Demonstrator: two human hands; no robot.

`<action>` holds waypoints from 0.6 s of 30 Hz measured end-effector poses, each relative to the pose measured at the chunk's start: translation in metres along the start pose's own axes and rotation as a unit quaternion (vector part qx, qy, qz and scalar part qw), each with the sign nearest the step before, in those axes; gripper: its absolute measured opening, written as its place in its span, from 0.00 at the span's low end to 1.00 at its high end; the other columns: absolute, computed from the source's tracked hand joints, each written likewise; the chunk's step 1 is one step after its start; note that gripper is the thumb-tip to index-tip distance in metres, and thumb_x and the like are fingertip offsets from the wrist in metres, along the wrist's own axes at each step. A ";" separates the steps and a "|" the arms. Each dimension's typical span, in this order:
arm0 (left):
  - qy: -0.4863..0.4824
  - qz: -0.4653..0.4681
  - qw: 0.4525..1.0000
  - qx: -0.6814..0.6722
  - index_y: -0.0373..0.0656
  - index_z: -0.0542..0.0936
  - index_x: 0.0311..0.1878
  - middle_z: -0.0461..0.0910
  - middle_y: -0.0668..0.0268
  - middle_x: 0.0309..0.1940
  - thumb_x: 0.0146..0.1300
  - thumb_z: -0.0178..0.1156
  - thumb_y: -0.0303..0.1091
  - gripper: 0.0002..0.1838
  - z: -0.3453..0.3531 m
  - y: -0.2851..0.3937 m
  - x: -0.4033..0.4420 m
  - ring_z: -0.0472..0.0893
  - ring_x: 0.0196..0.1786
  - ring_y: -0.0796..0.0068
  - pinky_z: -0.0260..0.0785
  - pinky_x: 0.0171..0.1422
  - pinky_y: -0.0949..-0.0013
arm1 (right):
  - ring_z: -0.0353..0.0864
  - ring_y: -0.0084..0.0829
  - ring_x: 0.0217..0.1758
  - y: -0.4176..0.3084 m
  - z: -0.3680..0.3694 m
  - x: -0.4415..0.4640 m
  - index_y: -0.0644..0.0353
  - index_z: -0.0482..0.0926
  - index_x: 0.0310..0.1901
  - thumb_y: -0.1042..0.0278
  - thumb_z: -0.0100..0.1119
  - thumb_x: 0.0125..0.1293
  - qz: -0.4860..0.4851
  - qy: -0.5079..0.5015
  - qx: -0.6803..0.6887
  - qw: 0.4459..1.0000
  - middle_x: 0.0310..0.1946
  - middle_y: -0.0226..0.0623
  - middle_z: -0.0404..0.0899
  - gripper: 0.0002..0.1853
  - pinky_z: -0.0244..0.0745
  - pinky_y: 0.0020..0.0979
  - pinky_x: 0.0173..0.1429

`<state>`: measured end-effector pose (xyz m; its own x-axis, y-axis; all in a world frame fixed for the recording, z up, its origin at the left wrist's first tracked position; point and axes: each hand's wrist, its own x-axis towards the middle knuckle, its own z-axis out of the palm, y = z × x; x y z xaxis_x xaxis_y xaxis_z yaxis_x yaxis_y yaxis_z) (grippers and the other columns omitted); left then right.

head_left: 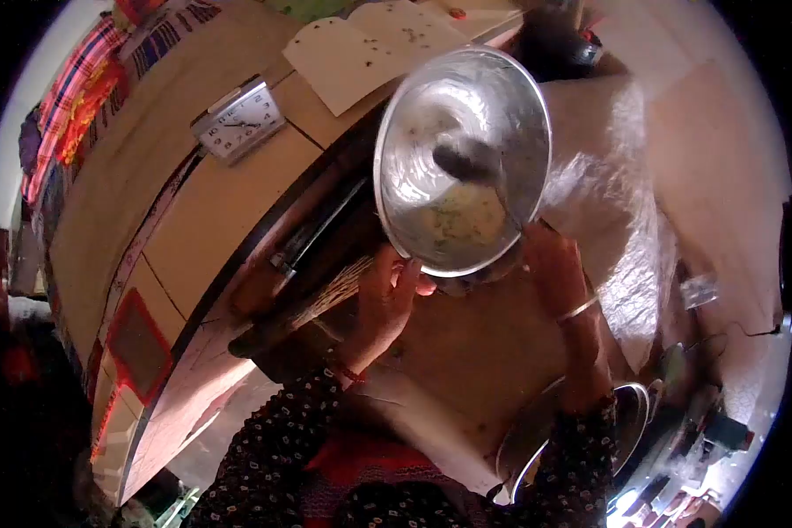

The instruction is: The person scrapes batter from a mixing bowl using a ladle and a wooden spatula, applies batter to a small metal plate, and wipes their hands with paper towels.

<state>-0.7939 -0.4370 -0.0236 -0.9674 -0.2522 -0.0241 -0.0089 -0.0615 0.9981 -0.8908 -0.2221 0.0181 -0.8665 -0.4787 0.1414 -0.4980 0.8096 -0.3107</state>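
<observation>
A large shiny metal bowl (524,114) is tilted so that its inside faces the camera. Pale, speckled food (466,214) lies low in it, and a dark shape, perhaps a reflection, shows near its centre. My left hand (387,295) grips the bowl's lower left rim, fingers closed on the edge. At the lower right rim, my right hand (556,264) is also closed on the bowl, its fingertips partly hidden. Below my right forearm stands another metal vessel (644,409), partly covered by the sleeve.
A small clock (240,123) and an open paper (374,44) with dark specks lie on the tiled ledge (211,211). A red-edged mat (136,345) is at its lower end. Wooden sticks (317,304) lie beneath the ledge. Clear plastic sheeting (612,211) spreads to the right.
</observation>
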 end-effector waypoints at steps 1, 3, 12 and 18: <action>0.001 -0.003 1.000 -0.008 0.36 0.70 0.39 0.79 0.63 0.23 0.64 0.52 0.27 0.05 0.000 -0.001 0.001 0.80 0.26 0.77 0.73 0.32 0.74 | 0.79 0.52 0.32 -0.003 -0.001 0.011 0.63 0.75 0.30 0.75 0.50 0.55 -0.017 0.012 -0.004 1.000 0.26 0.53 0.77 0.04 0.75 0.45 0.33; 0.007 -0.011 1.000 -0.016 0.36 0.70 0.39 0.79 0.62 0.23 0.65 0.52 0.27 0.05 0.000 -0.004 -0.001 0.81 0.25 0.76 0.73 0.32 0.74 | 0.79 0.51 0.31 -0.012 -0.005 0.031 0.63 0.75 0.30 0.75 0.51 0.55 0.001 -0.005 0.002 1.000 0.25 0.52 0.77 0.04 0.75 0.43 0.32; -0.008 0.064 0.998 0.015 0.36 0.71 0.42 0.79 0.62 0.24 0.65 0.53 0.29 0.07 -0.003 -0.005 0.001 0.81 0.25 0.75 0.74 0.30 0.74 | 0.78 0.46 0.25 0.002 -0.010 0.017 0.62 0.75 0.36 0.75 0.51 0.55 -0.035 0.048 -0.007 0.998 0.20 0.47 0.75 0.07 0.73 0.40 0.27; -0.007 0.020 1.000 0.007 0.34 0.71 0.39 0.79 0.62 0.25 0.64 0.52 0.27 0.05 -0.001 0.003 0.002 0.81 0.26 0.75 0.74 0.31 0.74 | 0.78 0.50 0.30 0.015 0.025 0.041 0.61 0.76 0.37 0.74 0.51 0.57 0.107 0.027 0.029 0.993 0.24 0.50 0.77 0.07 0.73 0.44 0.33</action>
<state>-0.7957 -0.4382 -0.0210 -0.9706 -0.2399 0.0170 0.0267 -0.0371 0.9990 -0.9327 -0.2383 -0.0047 -0.9537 -0.2776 0.1156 -0.3006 0.8696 -0.3918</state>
